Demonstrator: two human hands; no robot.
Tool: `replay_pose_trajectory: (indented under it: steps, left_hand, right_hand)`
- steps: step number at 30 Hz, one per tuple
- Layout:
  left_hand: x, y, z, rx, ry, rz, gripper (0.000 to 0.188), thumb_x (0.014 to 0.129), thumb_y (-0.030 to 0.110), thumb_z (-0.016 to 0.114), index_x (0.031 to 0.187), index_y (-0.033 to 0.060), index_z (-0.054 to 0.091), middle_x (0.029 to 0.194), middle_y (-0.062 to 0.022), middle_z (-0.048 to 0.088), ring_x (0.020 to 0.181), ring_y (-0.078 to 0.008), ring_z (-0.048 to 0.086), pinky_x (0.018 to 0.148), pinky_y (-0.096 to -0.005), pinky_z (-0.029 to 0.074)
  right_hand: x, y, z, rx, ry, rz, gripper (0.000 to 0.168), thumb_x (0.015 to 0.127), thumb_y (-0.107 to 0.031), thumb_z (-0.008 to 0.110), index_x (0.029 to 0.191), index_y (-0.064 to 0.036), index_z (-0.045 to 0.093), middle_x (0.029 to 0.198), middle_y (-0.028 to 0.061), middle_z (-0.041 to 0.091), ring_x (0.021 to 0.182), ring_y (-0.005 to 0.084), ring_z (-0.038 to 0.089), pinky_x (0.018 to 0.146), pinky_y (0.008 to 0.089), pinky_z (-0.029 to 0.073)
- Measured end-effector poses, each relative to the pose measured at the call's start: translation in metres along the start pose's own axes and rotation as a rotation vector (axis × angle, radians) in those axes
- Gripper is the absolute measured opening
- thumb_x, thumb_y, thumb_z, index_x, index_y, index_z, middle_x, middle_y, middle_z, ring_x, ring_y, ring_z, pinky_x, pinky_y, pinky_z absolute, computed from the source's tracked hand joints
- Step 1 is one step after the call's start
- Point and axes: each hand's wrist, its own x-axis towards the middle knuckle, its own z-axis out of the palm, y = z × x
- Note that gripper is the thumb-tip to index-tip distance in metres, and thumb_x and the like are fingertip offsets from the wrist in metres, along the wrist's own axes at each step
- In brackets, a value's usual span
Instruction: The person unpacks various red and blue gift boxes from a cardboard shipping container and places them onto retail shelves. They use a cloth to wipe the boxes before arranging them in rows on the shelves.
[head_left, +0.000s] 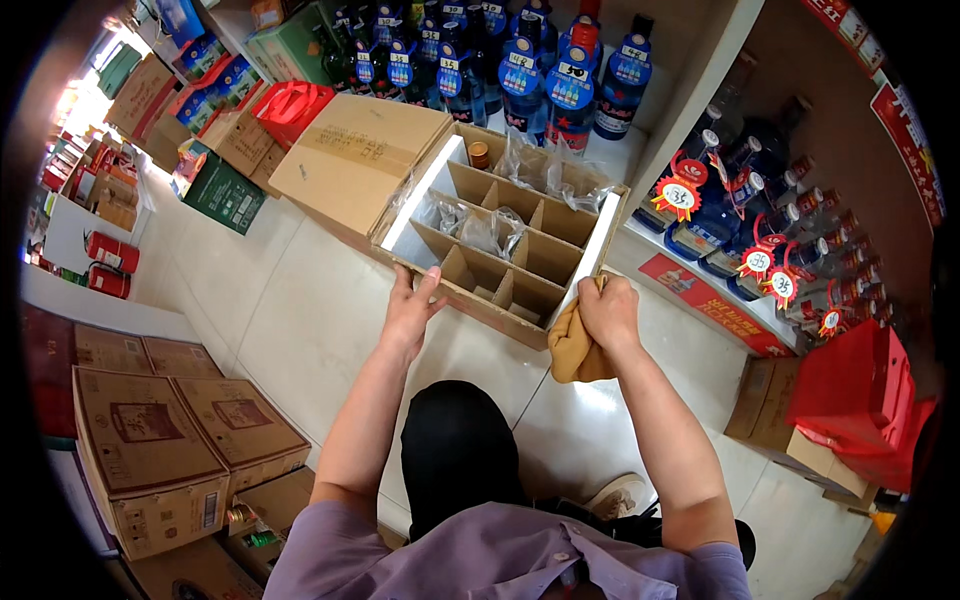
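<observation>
An open cardboard carton (491, 319) with cardboard dividers stands before me, white foam sheets at both ends. One capped bottle (478, 155) shows in a far compartment; clear plastic bags (491, 229) lie in several others. My left hand (409, 311) rests against the carton's near left edge, thumb raised and fingers partly behind the side. My right hand (609, 307) is closed on a mustard-yellow cloth (577, 345) at the carton's near right corner. A closed cardboard box top or flap (360, 146) lies to the left of the compartments.
Blue glass bottles (521, 90) with price tags line the shelf behind the carton. More bottles (712, 225) fill the shelf at right. Stacked cartons (142, 427) stand at lower left, fire extinguishers (112, 255) at far left, and a red bag (847, 397) on a box at right.
</observation>
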Motion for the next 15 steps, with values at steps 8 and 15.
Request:
replay_pose_trajectory:
  steps: [8,15]
  left_hand:
    - [-0.016,0.005,0.021,-0.123,0.037,-0.143,0.103,0.086,0.034,0.067,0.147,0.0147,-0.015,0.151,-0.0174,0.015,0.138,-0.0402,0.016,0.095,-0.0540,0.042]
    - [-0.011,-0.002,0.026,-0.209,-0.007,-0.191,0.116,0.085,0.019,0.068,0.137,0.0117,-0.035,0.147,-0.0229,0.021,0.130,-0.0310,0.037,0.089,-0.0447,0.051]
  right_hand:
    - [-0.005,0.003,-0.010,0.029,-0.138,0.063,0.049,0.084,-0.035,0.056,0.105,0.008,0.062,0.094,0.0324,0.063,0.095,0.0451,0.061,0.088,0.0445,0.047]
    - [-0.013,0.013,-0.002,0.009,-0.152,0.002,0.054,0.080,-0.028,0.057,0.121,0.007,0.055,0.098,0.0336,0.062,0.098,0.0445,0.060,0.090,0.0424,0.047]
